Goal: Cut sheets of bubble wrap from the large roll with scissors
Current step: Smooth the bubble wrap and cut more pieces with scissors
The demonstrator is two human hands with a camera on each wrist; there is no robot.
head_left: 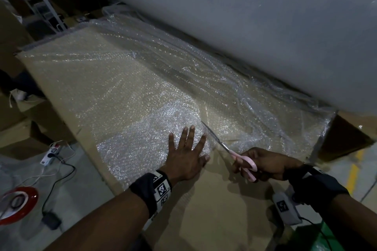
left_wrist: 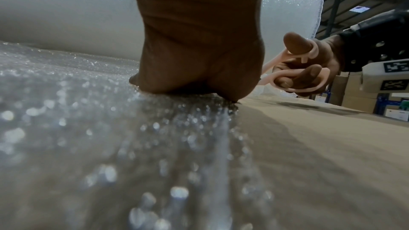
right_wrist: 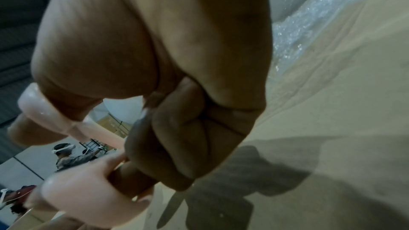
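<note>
Pink-handled scissors [head_left: 230,152] in curled right-hand fingers [left_wrist: 309,74]; left hand [head_left: 186,154] flat on bubble wrap [head_left: 122,91], blades seemingly closed.

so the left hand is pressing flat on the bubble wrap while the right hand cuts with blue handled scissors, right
Not quite: the scissors have pale pink plastic handles, not blue, as the head view and left wrist view both show. The rest holds: the left hand presses flat with spread fingers on the clear bubble wrap sheet, and the right hand grips the scissors, blades in the wrap.
</note>
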